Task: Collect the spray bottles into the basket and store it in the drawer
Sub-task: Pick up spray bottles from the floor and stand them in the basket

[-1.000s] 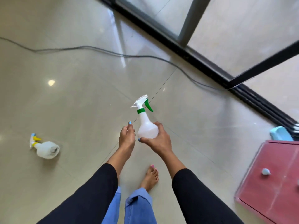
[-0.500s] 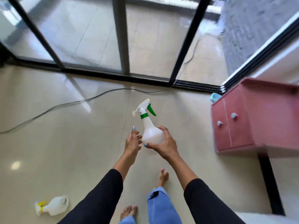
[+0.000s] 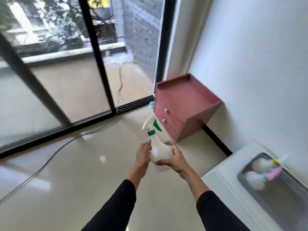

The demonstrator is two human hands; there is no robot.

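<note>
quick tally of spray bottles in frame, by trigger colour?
Green trigger: 1, the spray bottle held in both hands
Yellow trigger: 1, in the basket
Pink trigger: 1, in the basket
Total: 3 (basket contents blurred)

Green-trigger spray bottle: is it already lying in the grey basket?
No: the green-trigger spray bottle is held above the floor between the left hand and right hand, away from the grey basket.
</note>
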